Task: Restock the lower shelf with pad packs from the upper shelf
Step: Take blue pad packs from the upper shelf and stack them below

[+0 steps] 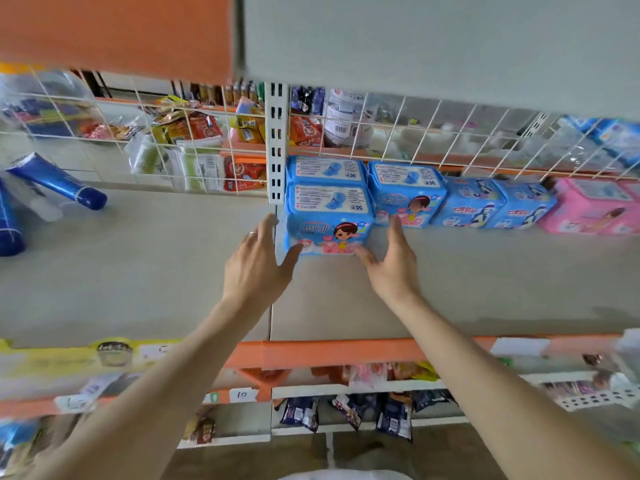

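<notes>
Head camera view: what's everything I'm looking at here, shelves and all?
cartoon-girl pad packs: three, light blue, shelf centre, one behind the front one
other pad packs: two, darker blue, right of those
pink packs: at least one, far right
tubes: two, dark blue, lying at left
wire grid: one, white, behind the packs
snack packets: several, orange and yellow, behind grid
dark packets: several, navy, shelf below
left hand: open, left of front pack
right hand: open, right of it
</notes>
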A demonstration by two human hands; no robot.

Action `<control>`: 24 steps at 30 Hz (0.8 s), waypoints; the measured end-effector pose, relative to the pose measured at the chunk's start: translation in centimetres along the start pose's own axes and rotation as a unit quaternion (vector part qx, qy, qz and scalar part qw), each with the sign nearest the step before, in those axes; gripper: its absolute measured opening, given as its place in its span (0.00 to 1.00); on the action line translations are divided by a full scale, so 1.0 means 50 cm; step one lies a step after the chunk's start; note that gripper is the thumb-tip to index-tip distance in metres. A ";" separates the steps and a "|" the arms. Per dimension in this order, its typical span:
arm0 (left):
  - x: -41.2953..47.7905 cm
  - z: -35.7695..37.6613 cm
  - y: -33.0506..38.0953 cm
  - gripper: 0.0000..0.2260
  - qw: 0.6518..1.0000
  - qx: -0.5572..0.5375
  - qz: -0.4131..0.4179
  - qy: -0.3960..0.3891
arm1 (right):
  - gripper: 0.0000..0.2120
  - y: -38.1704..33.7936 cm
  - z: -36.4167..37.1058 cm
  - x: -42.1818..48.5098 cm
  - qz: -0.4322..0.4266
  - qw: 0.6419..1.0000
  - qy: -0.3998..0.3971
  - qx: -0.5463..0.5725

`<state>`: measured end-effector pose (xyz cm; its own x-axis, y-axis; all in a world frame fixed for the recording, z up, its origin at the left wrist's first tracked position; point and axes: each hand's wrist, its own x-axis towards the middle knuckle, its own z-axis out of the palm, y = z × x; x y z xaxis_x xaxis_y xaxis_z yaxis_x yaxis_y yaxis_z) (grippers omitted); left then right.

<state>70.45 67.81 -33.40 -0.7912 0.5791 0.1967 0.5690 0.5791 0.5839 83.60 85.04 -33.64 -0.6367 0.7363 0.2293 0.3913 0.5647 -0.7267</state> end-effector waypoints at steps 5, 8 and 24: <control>-0.088 -0.015 0.031 0.26 0.988 -0.017 0.148 0.048 | 0.34 -0.027 -0.043 -0.115 -0.061 0.997 0.001 -0.056; -0.143 -0.007 0.041 0.28 0.982 -0.027 0.187 0.021 | 0.32 -0.045 -0.062 -0.172 -0.047 0.995 -0.032 -0.080; -0.372 -0.064 0.251 0.32 0.982 0.059 0.174 0.033 | 0.32 -0.013 -0.346 -0.373 -0.119 0.990 -0.047 -0.063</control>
<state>91.59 62.48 -27.22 -0.5550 0.7170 0.4217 0.8265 0.4175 0.3776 106.73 77.39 -26.24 -0.7771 0.5426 0.3190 0.2989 0.7641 -0.5716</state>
